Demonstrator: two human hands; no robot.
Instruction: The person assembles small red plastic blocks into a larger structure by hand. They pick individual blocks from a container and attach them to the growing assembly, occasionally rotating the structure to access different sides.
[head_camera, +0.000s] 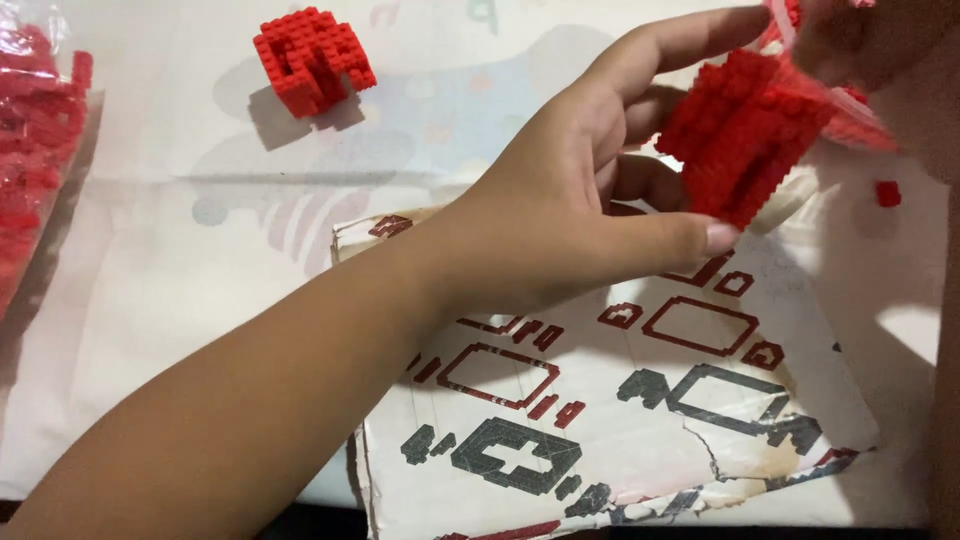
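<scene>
My left hand (590, 200) reaches in from the lower left and grips a red block built of small bricks (740, 130) between thumb and fingers, at the upper right. My right hand (880, 60) is blurred in the top right corner. It pinches a clear plastic bag (865, 125) with red bricks in it, pressed against the far side of the block. A second red brick build (313, 58) rests on the table at the upper left, apart from both hands.
A creased instruction sheet (640, 400) with red and grey diagrams lies under my left forearm. A clear bag of red bricks (35, 130) sits at the far left edge. One loose red brick (887, 193) lies at the right. A pale printed cloth (180, 300) covers the table.
</scene>
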